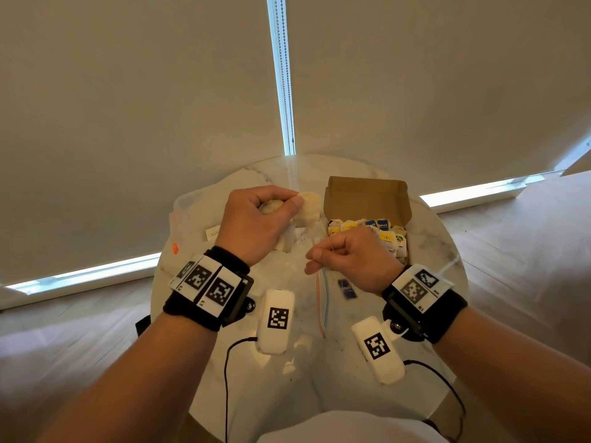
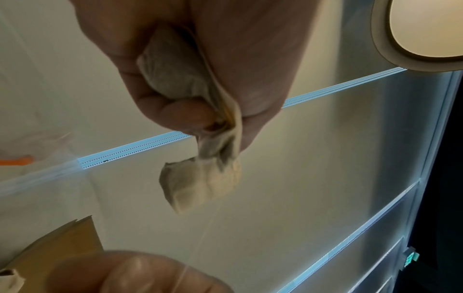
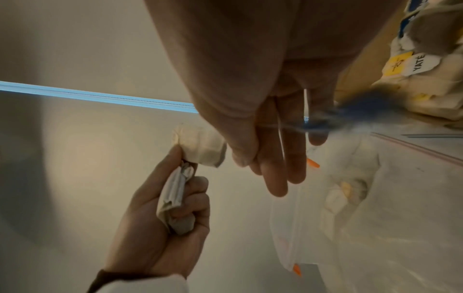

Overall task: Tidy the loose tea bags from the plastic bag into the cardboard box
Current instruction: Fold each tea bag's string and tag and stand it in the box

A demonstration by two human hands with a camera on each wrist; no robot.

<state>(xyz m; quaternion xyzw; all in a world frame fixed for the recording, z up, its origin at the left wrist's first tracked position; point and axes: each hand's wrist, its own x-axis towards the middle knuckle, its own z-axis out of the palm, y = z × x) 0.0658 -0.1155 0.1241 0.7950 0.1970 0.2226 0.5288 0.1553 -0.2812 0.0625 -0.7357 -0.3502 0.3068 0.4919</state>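
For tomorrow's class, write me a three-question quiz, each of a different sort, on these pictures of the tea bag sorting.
1. True or false: the cardboard box already holds tea bags.
2. What does the left hand grip? A) tea bags B) a spoon C) the plastic bag
3. Fill in: the right hand pinches a thin ____.

Key: 1 true; 2 A; 3 string.

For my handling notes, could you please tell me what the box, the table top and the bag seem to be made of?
Box: brown cardboard, matte, with folded flaps and raw edges.
Table top: looks like white marble or an imitation; grey veins, glossy reflections.
Bag: thin clear plastic, creased, with a coloured zip strip.
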